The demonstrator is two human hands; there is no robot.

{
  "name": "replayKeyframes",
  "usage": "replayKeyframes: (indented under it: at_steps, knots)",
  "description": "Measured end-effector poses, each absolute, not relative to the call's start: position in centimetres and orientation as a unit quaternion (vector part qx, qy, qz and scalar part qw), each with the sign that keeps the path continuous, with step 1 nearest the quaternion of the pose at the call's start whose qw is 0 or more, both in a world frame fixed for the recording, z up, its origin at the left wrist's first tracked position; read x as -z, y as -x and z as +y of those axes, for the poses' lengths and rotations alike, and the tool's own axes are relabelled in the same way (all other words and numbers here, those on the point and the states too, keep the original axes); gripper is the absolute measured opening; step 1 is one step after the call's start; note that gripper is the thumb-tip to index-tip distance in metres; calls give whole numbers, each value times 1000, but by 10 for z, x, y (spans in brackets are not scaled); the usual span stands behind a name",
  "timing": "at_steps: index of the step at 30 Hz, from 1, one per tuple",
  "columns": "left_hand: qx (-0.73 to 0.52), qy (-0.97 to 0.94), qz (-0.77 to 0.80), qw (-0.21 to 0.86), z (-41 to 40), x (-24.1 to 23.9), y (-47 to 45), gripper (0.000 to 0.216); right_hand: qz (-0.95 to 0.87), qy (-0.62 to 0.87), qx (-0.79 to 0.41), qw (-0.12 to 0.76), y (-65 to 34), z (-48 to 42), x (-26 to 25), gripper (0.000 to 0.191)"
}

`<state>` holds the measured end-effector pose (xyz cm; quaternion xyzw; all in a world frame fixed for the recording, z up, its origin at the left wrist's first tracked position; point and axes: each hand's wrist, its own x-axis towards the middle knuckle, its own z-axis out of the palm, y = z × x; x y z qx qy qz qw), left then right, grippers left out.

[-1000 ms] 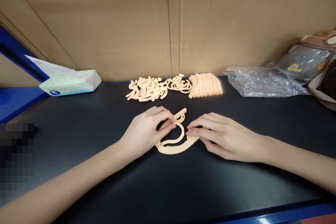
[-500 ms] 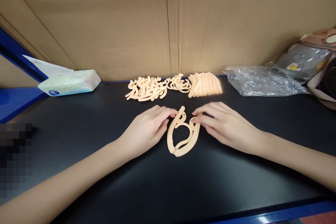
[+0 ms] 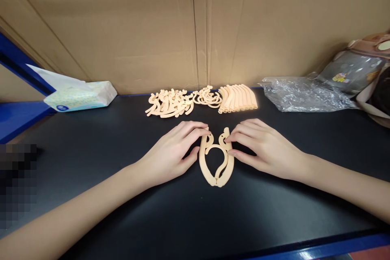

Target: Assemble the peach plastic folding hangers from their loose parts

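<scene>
A cream plastic folding clothes hanger (image 3: 226, 174) lies folded on the black tabletop, its two arms side by side and joined at the end nearest me. Its curved hook rests between the arms. My left hand (image 3: 175, 148) has its fingertips on the far end of the left arm, with the thumb close beside that arm. On the other side, my right hand (image 3: 265, 143) holds the right arm near its far end between fingers and thumb.
Behind the hanger lie a pile of loose curved parts (image 3: 170, 103), some cream hooks (image 3: 207, 96) and a neat row of hanger arms (image 3: 239, 97). A tissue pack (image 3: 83, 96) is at the left. Clear plastic wrap (image 3: 307, 93) and a bag (image 3: 353, 69) sit at the right.
The hanger has turned so its joined end points straight toward me. Its left arm has shifted right, and my left fingers reach further over it; my right thumb now touches the right arm.
</scene>
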<state>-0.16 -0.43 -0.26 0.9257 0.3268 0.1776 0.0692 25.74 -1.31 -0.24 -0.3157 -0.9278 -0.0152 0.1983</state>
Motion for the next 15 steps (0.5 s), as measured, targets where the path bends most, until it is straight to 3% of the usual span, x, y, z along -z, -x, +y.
replayKeyframes:
  at_steps: [11, 15]
  knots:
    - [-162, -935, 302, 97, -8, -2, 0, 38, -931, 314, 10, 185, -258, -13, 1, 44]
    - [-155, -935, 302, 102, -9, -2, 0, 45, -938, 286, -4, 195, -255, -18, 1, 42]
